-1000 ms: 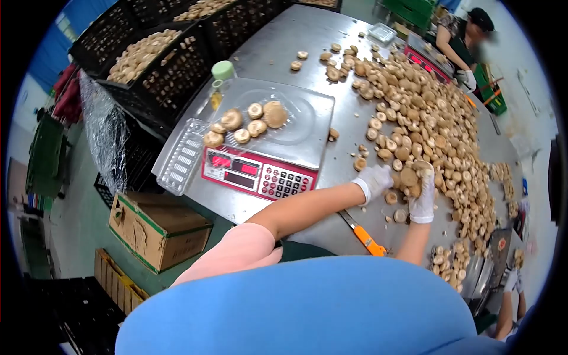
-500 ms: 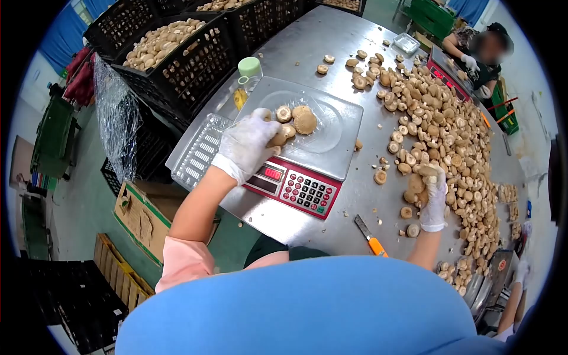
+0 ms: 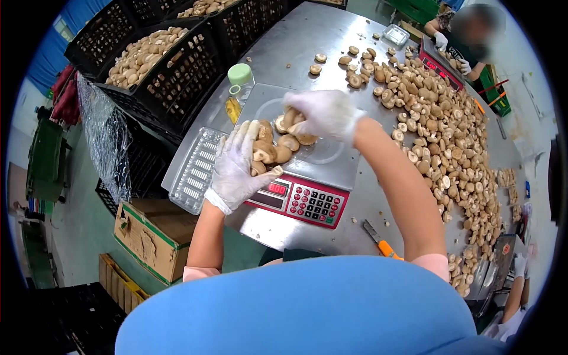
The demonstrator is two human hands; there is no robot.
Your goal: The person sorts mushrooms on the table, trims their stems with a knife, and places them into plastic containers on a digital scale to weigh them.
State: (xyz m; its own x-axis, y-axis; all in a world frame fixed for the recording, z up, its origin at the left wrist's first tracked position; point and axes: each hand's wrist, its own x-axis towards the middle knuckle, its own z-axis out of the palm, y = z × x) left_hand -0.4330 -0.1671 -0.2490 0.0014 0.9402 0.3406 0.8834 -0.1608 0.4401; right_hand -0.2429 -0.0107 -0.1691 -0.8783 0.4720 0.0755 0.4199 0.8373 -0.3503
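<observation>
On a red and silver digital scale [image 3: 340, 168], several brown mushrooms [image 3: 284, 155] are gathered, with clear plastic partly showing under them. My left hand [image 3: 236, 168], in a white glove, has its fingers stretched out along the left side of this group and touches it. From the right, my gloved right hand [image 3: 328, 115] reaches over the scale, fingers curled around mushrooms [image 3: 290, 116] above the others. A ribbed clear plastic tray [image 3: 195, 171] lies left of the scale, next to my left wrist.
A big mushroom pile [image 3: 444, 130] covers the table's right side. An orange-handled knife [image 3: 384, 245] lies near the front edge. A green-lidded bottle [image 3: 240, 76] stands behind the scale. Black crates [image 3: 189, 71] border the left; a co-worker [image 3: 458, 44] handles mushrooms at the far right.
My right hand has swung from the pile to over the scale, carrying mushrooms. My left hand has opened and moved down slightly beside the mushrooms on the scale, where more now lie.
</observation>
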